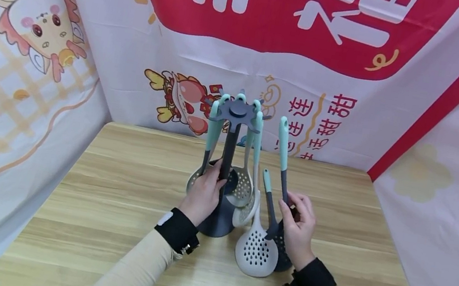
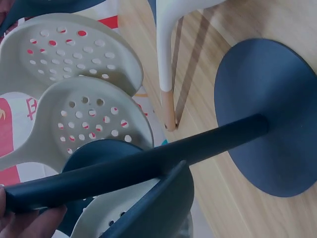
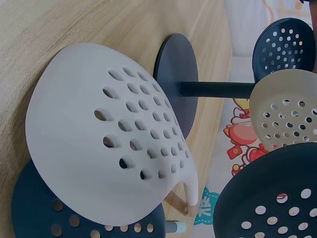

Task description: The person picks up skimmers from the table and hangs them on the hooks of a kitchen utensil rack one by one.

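Observation:
My left hand grips the dark post of a utensil stand. Several mint-handled utensils hang around it, including a cream slotted spoon. My right hand holds a dark slotted spoon by its dark shaft, to the right of the stand. Its mint handle points up; in the head view the hand mostly hides its perforated head. On the table below, a white slotted turner partly covers a dark slotted utensil. The white turner lies close to the stand's base in the right wrist view.
The stand's round base rests on the wood-grain table. Behind the table hangs a printed cloth with red and white lettering. Further cloth walls close off the left and right sides.

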Tool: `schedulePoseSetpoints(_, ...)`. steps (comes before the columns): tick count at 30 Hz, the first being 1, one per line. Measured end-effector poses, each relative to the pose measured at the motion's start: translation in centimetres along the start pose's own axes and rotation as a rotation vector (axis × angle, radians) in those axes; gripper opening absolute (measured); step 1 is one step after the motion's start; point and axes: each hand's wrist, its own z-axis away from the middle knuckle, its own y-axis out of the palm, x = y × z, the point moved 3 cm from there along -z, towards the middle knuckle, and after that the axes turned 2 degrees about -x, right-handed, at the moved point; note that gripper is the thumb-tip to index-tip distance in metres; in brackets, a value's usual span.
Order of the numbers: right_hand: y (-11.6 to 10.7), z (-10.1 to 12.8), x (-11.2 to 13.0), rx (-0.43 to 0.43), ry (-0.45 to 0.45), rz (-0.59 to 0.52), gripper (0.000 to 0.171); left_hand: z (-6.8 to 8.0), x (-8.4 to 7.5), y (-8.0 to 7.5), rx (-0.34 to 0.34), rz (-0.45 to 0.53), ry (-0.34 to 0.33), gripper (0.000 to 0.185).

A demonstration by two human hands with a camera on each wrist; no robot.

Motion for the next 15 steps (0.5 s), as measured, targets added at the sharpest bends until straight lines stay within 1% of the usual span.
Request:
schedulePoseSetpoints(8,-0.12,0.13,0.55,0.013,-0.008,-0.013,0.024,0.02,-0.3,0.2,-0.014,-0.093,0.011,0.036)
schedulePoseSetpoints(12,-0.14,0.09,0.77,0.013,-0.003,-0.039,0.023,0.19,-0.29,0.32,-0.042,-0.151,0.013,0.038)
schedulePoseSetpoints(15,-0.11,0.03,0.88,0.011,-0.007,-0.042,0.023,0.26,-0.32,0.38,-0.066,-0.171,0.015,0.039)
